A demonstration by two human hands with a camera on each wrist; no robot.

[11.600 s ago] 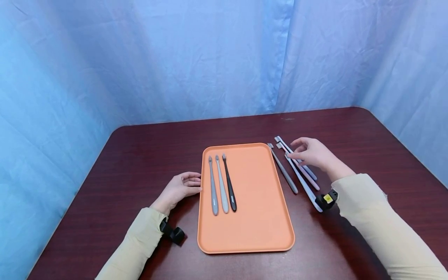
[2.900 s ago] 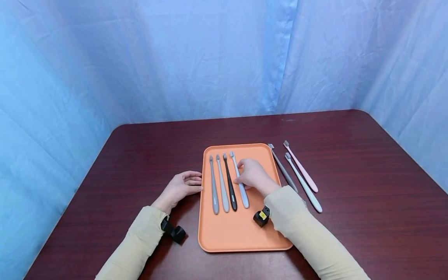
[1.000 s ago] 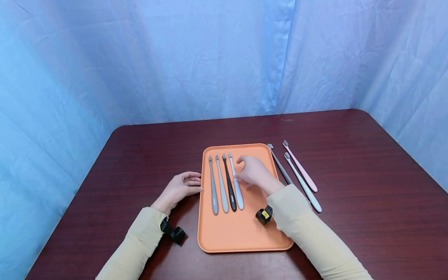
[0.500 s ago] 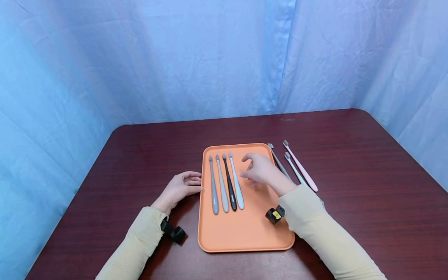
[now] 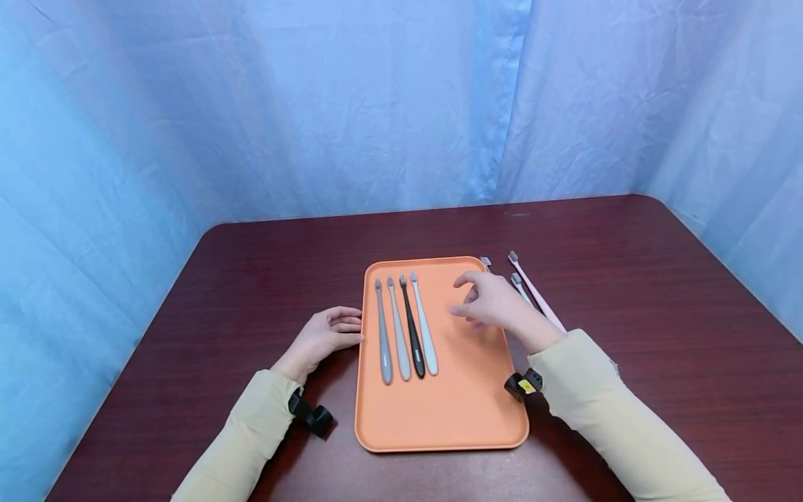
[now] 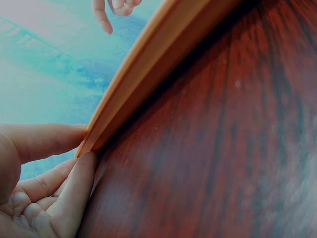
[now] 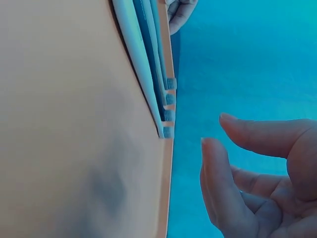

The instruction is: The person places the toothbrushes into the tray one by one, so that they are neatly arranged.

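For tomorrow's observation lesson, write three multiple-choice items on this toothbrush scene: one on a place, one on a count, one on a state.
1. Where does the left hand rest?
A. against the tray's left rim
B. on the curtain
C. on the pink toothbrush

2. How many toothbrushes lie on the orange tray?
A. two
B. four
C. six

3. What is the right hand doing?
A. gripping the black toothbrush
B. pressing flat on the table
C. hovering with nothing held

Answers:
1 A, its fingers touch the rim.
2 B, the row counts four.
3 C, its fingers are loose and hold nothing.
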